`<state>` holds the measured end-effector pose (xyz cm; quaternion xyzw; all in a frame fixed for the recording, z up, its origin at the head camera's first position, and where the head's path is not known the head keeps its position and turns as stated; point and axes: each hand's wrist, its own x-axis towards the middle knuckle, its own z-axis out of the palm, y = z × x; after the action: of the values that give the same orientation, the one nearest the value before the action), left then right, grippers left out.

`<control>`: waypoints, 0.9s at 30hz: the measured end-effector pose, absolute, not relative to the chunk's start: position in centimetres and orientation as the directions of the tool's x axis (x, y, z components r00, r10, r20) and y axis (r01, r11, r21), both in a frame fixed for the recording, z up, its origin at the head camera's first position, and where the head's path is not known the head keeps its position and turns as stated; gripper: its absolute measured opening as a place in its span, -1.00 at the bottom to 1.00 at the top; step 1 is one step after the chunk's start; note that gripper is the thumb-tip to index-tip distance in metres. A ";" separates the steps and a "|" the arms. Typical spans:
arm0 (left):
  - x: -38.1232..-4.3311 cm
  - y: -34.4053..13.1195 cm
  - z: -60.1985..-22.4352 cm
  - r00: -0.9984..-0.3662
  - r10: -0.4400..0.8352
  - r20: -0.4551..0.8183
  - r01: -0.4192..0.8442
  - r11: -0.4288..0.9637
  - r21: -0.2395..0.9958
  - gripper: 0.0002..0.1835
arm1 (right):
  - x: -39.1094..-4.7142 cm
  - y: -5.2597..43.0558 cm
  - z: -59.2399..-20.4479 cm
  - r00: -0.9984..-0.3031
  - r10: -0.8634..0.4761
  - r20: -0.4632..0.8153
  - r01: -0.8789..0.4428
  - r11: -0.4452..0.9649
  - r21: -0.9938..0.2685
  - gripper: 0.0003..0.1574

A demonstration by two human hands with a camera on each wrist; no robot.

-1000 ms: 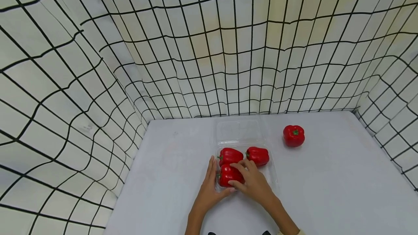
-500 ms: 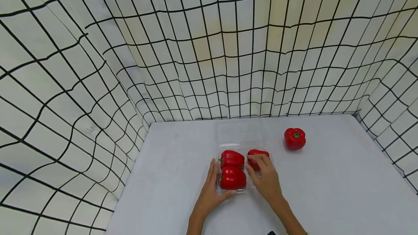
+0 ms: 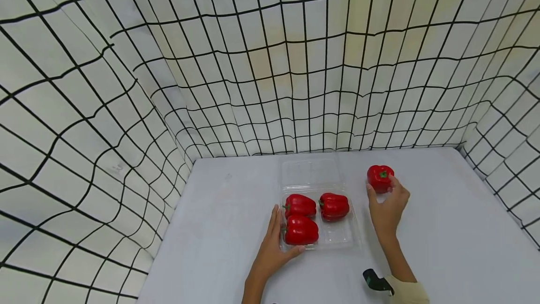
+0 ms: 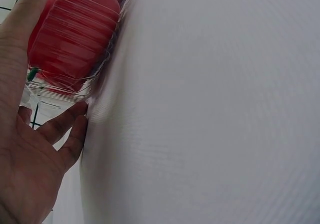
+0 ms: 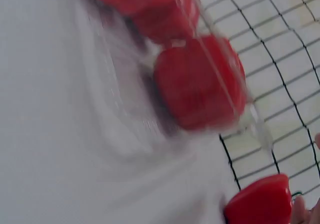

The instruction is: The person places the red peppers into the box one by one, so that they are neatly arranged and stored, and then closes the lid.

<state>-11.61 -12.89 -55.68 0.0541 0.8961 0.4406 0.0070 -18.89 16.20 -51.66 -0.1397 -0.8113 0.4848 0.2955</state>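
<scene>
In the head view, a clear plastic clamshell box [image 3: 339, 236] lies with its lid folded back and three red bell peppers in it. Two, the upper pepper [image 3: 300, 205] and lower pepper [image 3: 301, 230], fill its left side; another pepper [image 3: 334, 206] sits back right. My left hand [image 3: 270, 253] rests at the box's front-left corner, fingers straight along the side, thumb along the front edge. A loose red bell pepper [image 3: 377, 178] stands on the table to the right. My right hand [image 3: 388, 205] has thumb and fingers around its near sides. The right wrist view is blurred.
The white-covered table [image 3: 228, 201] extends around the box. Black netting [image 3: 312, 74] over white walls encloses its back and sides. The transparent lid [image 3: 310, 172] lies flat behind the box's tray. A dark wrist-worn device [image 3: 375, 280] shows at the right cuff.
My right hand has gone from the lower-left pepper to the right-hand pepper in the box, then out to the loose pepper at right. My left hand has stayed at the box.
</scene>
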 end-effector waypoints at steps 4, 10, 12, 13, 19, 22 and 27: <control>-11.7 -12.9 -55.7 -0.994 0.104 0.034 0.090 0.603 0.793 0.23 | -20.1 18.1 -52.0 -0.810 0.535 0.241 0.042 0.461 -0.886 0.10; -11.7 -12.8 -55.8 -0.994 0.106 0.021 0.081 0.604 0.793 0.24 | -21.9 19.7 -52.9 -0.875 0.452 0.172 0.073 0.476 -0.877 0.20; -11.7 -12.9 -55.8 -0.994 0.103 0.022 0.080 0.604 0.793 0.24 | -22.6 19.9 -53.1 -0.894 0.417 0.165 0.065 0.484 -0.873 0.19; -11.6 -12.9 -55.8 -0.995 0.102 0.023 0.080 0.603 0.794 0.24 | -22.9 20.0 -53.2 -0.900 0.405 0.162 0.064 0.489 -0.870 0.17; -11.6 -12.9 -55.9 -0.994 0.107 0.027 0.086 0.597 0.797 0.23 | -23.9 20.1 -53.7 -0.906 0.402 0.133 0.076 0.463 -0.883 0.12; -11.6 -12.9 -55.9 -0.994 0.108 0.025 0.085 0.594 0.800 0.23 | -24.2 20.1 -53.9 -0.898 0.423 0.122 0.083 0.435 -0.897 0.11; -11.6 -12.9 -55.8 -0.995 0.102 0.025 0.081 0.598 0.798 0.23 | -24.5 20.1 -54.0 -0.890 0.441 0.117 0.086 0.414 -0.906 0.09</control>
<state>-11.63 -12.93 -55.82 0.0511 0.8937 0.4456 0.0117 -24.46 20.09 -54.00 -0.1599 -0.8230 0.5173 0.1717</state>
